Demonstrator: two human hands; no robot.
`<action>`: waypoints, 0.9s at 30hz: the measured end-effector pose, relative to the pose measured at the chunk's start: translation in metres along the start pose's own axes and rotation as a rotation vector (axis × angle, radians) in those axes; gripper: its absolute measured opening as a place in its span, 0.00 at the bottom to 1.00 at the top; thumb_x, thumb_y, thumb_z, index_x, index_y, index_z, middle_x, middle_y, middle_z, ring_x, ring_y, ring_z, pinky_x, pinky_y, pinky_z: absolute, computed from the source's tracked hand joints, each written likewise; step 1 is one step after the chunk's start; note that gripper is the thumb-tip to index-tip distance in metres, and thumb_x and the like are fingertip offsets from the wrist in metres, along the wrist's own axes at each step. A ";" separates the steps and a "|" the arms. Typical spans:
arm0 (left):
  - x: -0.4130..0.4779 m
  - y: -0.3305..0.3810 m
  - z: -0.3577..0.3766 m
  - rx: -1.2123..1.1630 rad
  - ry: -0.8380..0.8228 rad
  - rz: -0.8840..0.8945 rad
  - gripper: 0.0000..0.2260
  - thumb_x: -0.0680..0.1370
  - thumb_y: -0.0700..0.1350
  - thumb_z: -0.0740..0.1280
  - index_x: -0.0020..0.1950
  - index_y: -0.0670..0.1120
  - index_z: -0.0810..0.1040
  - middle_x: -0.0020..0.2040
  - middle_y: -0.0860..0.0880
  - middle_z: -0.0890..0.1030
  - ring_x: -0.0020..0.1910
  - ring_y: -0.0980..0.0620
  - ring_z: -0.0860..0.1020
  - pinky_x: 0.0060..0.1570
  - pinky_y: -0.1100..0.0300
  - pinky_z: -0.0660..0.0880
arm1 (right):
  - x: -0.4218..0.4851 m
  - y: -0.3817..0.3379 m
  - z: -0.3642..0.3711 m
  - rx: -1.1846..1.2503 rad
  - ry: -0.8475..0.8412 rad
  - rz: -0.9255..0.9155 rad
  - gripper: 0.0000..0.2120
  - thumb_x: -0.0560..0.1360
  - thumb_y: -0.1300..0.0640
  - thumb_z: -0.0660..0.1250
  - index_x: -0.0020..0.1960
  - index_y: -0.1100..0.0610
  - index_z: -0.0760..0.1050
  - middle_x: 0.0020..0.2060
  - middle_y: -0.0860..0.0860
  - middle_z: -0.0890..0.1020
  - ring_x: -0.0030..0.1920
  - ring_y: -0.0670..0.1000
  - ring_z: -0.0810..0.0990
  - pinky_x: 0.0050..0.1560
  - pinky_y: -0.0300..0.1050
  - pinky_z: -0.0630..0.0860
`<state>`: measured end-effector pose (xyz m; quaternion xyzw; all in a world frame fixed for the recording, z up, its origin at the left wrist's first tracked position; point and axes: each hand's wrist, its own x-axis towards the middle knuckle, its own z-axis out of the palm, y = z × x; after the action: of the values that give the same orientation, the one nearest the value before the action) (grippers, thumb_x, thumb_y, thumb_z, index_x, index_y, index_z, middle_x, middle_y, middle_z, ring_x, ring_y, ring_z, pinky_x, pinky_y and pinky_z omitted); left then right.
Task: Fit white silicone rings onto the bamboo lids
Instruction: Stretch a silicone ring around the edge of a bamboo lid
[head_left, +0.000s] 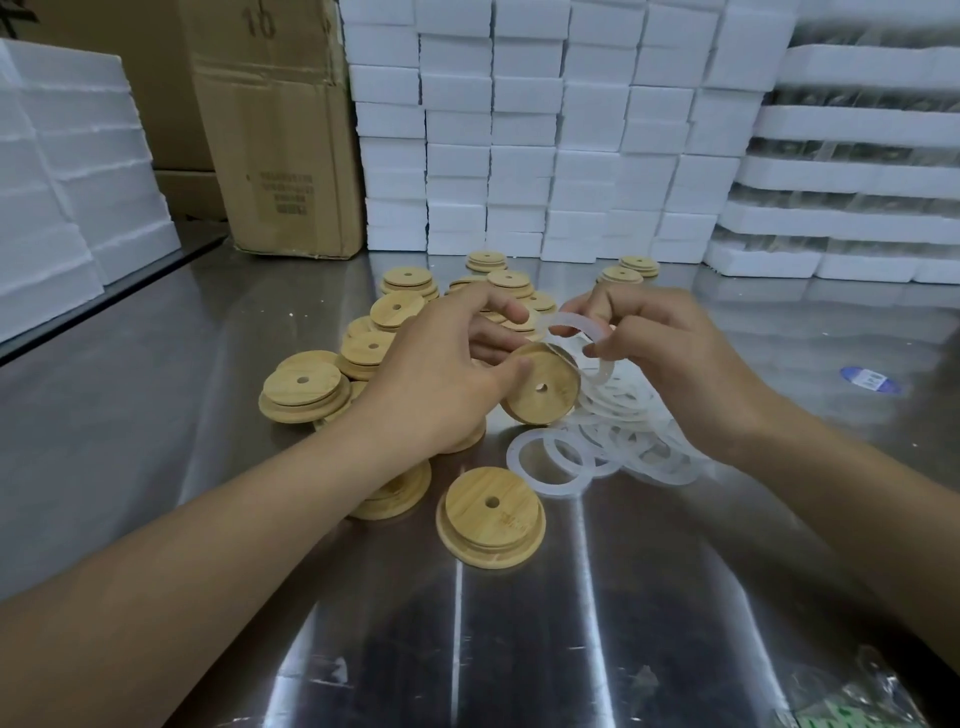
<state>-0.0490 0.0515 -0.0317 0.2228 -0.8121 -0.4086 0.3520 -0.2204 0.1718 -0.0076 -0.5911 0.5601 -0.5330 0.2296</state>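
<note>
Lid in hand: your left hand (441, 379) grips one bamboo lid (545, 387) at the middle of the table. The thumb presses on its face near the rim and the other fingers curl behind it. The lid stands tilted on its edge, with the small hole facing you. I cannot tell whether its lower rim touches the table.
Ring in hand: your right hand (670, 374) pinches a white ring (569, 316) with bent fingers, just above the top rim of this lid. The ring is not on the lid. Your left forefinger reaches close to the ring; whether it touches is not clear.
Other rings: a loose pile of rings (613, 441) lies flat on the table under your right hand, just beside the held lid.
Other lids: a heap of lids (363, 343) lies behind and under your left hand. One single lid (491, 512) lies flat nearer to you, apart from the heap.
Table: the metal table (156, 415) is shiny. A blue sticker (870, 381) is at its right side and a plastic bag (857, 696) at the near right corner.
Behind: white foam boxes (519, 130) are stacked along the far edge, and a cardboard box (275, 130) stands to their left.
</note>
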 end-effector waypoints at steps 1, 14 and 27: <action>0.000 0.000 -0.001 0.000 -0.004 -0.001 0.14 0.78 0.39 0.77 0.58 0.53 0.80 0.50 0.53 0.89 0.51 0.56 0.87 0.60 0.47 0.84 | 0.000 -0.001 -0.001 0.012 -0.023 -0.013 0.09 0.69 0.62 0.62 0.32 0.53 0.75 0.49 0.61 0.83 0.52 0.54 0.80 0.56 0.51 0.75; -0.001 0.004 -0.003 0.060 -0.035 -0.008 0.09 0.79 0.35 0.74 0.51 0.49 0.87 0.49 0.57 0.88 0.48 0.59 0.86 0.58 0.54 0.84 | 0.000 0.008 -0.003 -0.188 -0.005 0.004 0.11 0.73 0.59 0.67 0.42 0.68 0.75 0.55 0.54 0.85 0.61 0.52 0.82 0.68 0.57 0.75; -0.002 0.007 -0.004 0.056 -0.066 0.003 0.05 0.77 0.51 0.78 0.50 0.52 0.87 0.47 0.56 0.89 0.46 0.59 0.87 0.48 0.62 0.82 | -0.001 0.006 0.002 -0.229 -0.017 -0.031 0.11 0.75 0.56 0.70 0.45 0.64 0.77 0.50 0.65 0.83 0.54 0.65 0.82 0.63 0.69 0.75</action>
<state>-0.0453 0.0555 -0.0252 0.2178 -0.8347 -0.3924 0.3192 -0.2210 0.1709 -0.0139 -0.6265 0.6062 -0.4641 0.1571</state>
